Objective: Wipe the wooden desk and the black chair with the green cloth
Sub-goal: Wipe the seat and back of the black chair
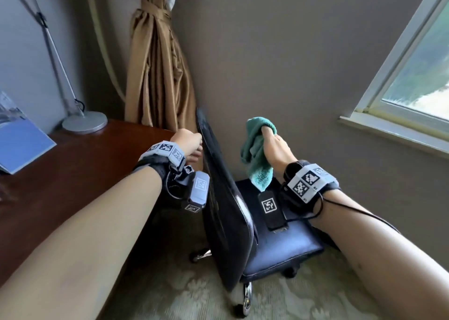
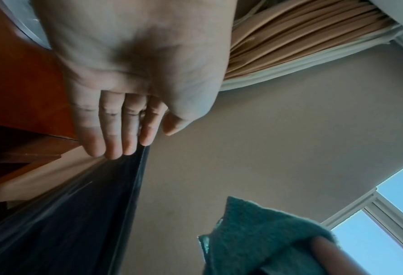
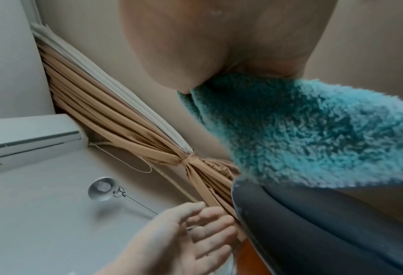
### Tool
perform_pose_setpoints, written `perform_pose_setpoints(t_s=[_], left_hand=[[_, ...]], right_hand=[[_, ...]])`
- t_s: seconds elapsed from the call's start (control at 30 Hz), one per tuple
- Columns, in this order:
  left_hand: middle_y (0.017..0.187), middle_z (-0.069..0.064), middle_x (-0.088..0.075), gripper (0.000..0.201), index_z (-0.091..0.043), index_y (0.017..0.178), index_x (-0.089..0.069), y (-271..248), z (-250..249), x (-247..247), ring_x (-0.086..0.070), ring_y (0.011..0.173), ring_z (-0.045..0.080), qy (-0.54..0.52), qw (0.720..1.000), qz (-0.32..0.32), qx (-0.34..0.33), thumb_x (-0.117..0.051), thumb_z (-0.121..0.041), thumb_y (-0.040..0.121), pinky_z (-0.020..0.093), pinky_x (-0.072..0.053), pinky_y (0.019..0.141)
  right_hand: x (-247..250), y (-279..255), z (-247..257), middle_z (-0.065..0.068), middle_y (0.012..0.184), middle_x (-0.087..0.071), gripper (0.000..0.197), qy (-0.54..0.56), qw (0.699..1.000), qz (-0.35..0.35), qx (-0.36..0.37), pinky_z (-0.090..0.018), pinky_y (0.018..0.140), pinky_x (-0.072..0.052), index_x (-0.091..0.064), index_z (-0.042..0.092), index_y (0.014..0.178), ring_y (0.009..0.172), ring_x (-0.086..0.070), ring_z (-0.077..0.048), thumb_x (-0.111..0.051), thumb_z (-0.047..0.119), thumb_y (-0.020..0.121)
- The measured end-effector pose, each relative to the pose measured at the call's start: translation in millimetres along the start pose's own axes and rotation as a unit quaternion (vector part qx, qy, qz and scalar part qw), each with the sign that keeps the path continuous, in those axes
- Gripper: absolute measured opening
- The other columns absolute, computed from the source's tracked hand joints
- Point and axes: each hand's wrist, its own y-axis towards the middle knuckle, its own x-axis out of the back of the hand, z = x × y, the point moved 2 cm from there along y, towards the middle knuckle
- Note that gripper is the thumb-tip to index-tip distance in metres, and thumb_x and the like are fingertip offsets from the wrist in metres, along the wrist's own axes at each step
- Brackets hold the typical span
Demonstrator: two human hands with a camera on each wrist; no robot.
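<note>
The black chair's backrest [image 1: 223, 203] stands edge-on between my arms, with its seat [image 1: 279, 249] to the right. My left hand [image 1: 192, 144] is at the backrest's top edge. In the left wrist view its straight fingers [image 2: 125, 134] touch the dark backrest [image 2: 77, 214], with the thumb apart. My right hand [image 1: 269, 137] grips the bunched green cloth [image 1: 255, 159] in the air above the seat, right of the backrest. The cloth [image 3: 313, 130] hangs from that hand just above the backrest's top [image 3: 313, 232]. The wooden desk [image 1: 73, 174] lies to the left.
On the desk stand a lamp base [image 1: 85, 122] and a blue booklet [image 1: 21, 144]. A tied tan curtain [image 1: 158, 64] hangs in the corner behind the chair. A window [image 1: 418, 76] is on the right wall. Patterned carpet [image 1: 182, 295] lies under the chair's wheels [image 1: 246, 300].
</note>
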Motion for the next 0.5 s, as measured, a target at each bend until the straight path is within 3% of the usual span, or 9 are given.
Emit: perform_pose_setpoints(t_s=[0.07, 0.13, 0.17, 0.2, 0.27, 0.3, 0.4, 0.5], left_hand=[[0.077, 0.009, -0.053, 0.012, -0.006, 0.089, -0.050, 11, -2, -7, -0.056, 0.065, 0.021, 0.014, 1.000, 0.009, 0.007, -0.045, -0.017, 0.090, 0.027, -0.050, 0.055], [0.086, 0.022, -0.057, 0.032, 0.001, 0.104, -0.054, 29, -4, -13, -0.063, 0.080, 0.032, 0.055, 0.998, 0.011, 0.007, -0.051, -0.022, 0.083, 0.037, -0.057, 0.074], [0.092, 0.027, -0.057, 0.033, 0.001, 0.106, -0.055, 35, -8, -16, -0.063, 0.087, 0.035, 0.070, 0.998, 0.003, 0.004, -0.051, -0.022, 0.083, 0.036, -0.055, 0.081], [0.100, 0.023, -0.058, 0.032, -0.001, 0.108, -0.055, 40, -12, -20, -0.061, 0.092, 0.034, 0.082, 0.997, -0.003, 0.002, -0.051, -0.023, 0.085, 0.035, -0.053, 0.086], [0.129, 0.018, -0.053, 0.052, -0.005, 0.131, -0.047, 57, -17, -23, -0.054, 0.115, 0.036, 0.145, 0.988, -0.047, 0.002, -0.052, -0.027, 0.084, 0.042, -0.044, 0.102], [0.140, 0.019, -0.046, 0.061, 0.000, 0.139, -0.040, 66, -20, -24, -0.048, 0.125, 0.037, 0.185, 0.981, -0.060, 0.003, -0.052, -0.028, 0.086, 0.044, -0.038, 0.108], [0.146, 0.023, -0.039, 0.072, 0.003, 0.143, -0.031, 93, -28, -27, -0.041, 0.132, 0.039, 0.272, 0.959, -0.078, -0.020, -0.052, -0.032, 0.084, 0.043, -0.030, 0.113], [0.147, 0.024, -0.037, 0.073, 0.000, 0.145, -0.028, 115, -28, -27, -0.040, 0.132, 0.041, 0.320, 0.945, -0.067, -0.003, -0.053, -0.030, 0.083, 0.044, -0.029, 0.113]], right_hand=[[13, -3, 4, -0.007, 0.108, -0.067, 0.049, -0.033, 0.999, 0.012, 0.008, -0.035, 0.095, -0.044, -0.067, 0.012, 0.099, 0.102, -0.060, -0.025, -0.030, 0.045, 0.097], [22, -9, 1, -0.005, 0.100, -0.070, 0.051, -0.074, 0.996, 0.043, 0.013, -0.035, 0.095, -0.045, -0.070, 0.013, 0.089, 0.099, -0.061, -0.023, -0.030, 0.044, 0.097], [25, -14, -2, -0.003, 0.096, -0.070, 0.051, -0.100, 0.993, 0.060, 0.011, -0.033, 0.092, -0.046, -0.069, 0.014, 0.084, 0.097, -0.061, -0.022, -0.030, 0.044, 0.098], [27, -18, -8, -0.001, 0.096, -0.068, 0.049, -0.130, 0.989, 0.074, 0.000, -0.031, 0.089, -0.045, -0.067, 0.015, 0.083, 0.097, -0.060, -0.021, -0.030, 0.043, 0.099], [30, -25, -21, -0.003, 0.104, -0.067, 0.045, -0.173, 0.979, 0.105, -0.021, -0.033, 0.093, -0.045, -0.066, 0.017, 0.091, 0.103, -0.060, -0.022, -0.031, 0.044, 0.100], [31, -28, -30, -0.004, 0.108, -0.067, 0.046, -0.184, 0.975, 0.121, -0.035, -0.035, 0.098, -0.045, -0.066, 0.017, 0.095, 0.105, -0.061, -0.022, -0.031, 0.046, 0.099], [38, -35, -47, -0.004, 0.106, -0.070, 0.051, -0.170, 0.974, 0.131, -0.078, -0.041, 0.101, -0.045, -0.069, 0.016, 0.096, 0.103, -0.063, -0.020, -0.032, 0.051, 0.096], [47, -40, -49, -0.003, 0.099, -0.071, 0.050, -0.160, 0.975, 0.107, -0.107, -0.041, 0.099, -0.047, -0.069, 0.018, 0.085, 0.099, -0.065, -0.020, -0.031, 0.050, 0.094]])
